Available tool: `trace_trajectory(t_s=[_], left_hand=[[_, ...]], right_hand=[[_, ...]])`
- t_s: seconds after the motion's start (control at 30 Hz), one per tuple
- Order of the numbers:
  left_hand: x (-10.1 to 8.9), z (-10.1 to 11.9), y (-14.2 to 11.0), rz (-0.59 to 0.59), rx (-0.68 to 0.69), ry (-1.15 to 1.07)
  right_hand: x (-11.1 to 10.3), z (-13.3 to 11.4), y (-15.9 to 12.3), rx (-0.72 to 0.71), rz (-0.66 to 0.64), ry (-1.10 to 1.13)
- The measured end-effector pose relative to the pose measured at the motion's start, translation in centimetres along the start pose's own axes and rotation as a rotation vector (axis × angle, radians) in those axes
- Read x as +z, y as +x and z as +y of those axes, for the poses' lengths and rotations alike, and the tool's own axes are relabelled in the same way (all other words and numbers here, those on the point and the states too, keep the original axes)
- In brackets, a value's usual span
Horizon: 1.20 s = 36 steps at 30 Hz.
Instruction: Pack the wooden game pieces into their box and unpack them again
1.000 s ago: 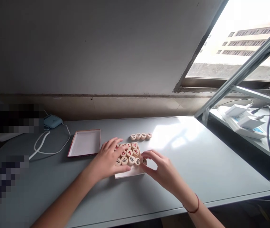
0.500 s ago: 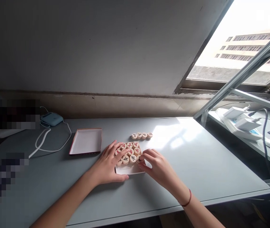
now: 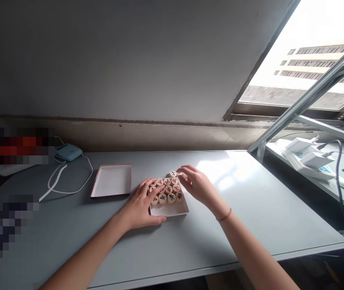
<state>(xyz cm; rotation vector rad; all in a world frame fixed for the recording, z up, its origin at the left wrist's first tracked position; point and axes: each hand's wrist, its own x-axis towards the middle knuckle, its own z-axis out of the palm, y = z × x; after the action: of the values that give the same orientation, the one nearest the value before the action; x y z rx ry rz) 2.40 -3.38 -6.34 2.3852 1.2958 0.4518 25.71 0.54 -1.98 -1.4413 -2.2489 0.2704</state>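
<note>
A shallow white box (image 3: pixel 175 209) holds several round wooden xiangqi pieces (image 3: pixel 171 197) with red or black characters; its near strip shows bare bottom. My left hand (image 3: pixel 143 203) lies across the box's left side with fingers spread, index finger over the pieces and thumb along the near edge. Behind the box stands a short row of loose xiangqi pieces (image 3: pixel 173 174), partly hidden by my right hand (image 3: pixel 197 186). That hand reaches over the row, fingers curved and thumb apart from the index finger. No piece shows lifted in it.
The box lid (image 3: pixel 113 180) lies inside up on the grey desk (image 3: pixel 250 209), left of the box. Farther left are a light blue device (image 3: pixel 68 152) and a white cable (image 3: pixel 57 177). A metal frame and a shelf with chargers (image 3: pixel 307 155) stand at the right.
My right hand has moved from the box's right side, away from me, to the loose row. The piece it was touching now shows in the box. My left hand stays on the box.
</note>
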Motion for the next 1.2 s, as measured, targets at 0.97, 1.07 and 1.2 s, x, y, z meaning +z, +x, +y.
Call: trace_trajectory(t_s=[0.97, 1.07, 1.2], left_hand=[[-0.6, 1.3, -0.3, 0.463, 0.041, -0.278], [-1.0, 1.5, -0.6, 0.439, 0.05, -0.265], [-1.7, 1.4, -1.0, 0.289, 0.161, -0.231]], right_hand=[[1.1, -5.3, 0.7, 0.163, -0.244, 0.931], [0.9, -4.4, 0.7, 0.205, -0.228, 0.953], [0.4, -3.0, 0.5, 0.28, -0.15, 0.913]])
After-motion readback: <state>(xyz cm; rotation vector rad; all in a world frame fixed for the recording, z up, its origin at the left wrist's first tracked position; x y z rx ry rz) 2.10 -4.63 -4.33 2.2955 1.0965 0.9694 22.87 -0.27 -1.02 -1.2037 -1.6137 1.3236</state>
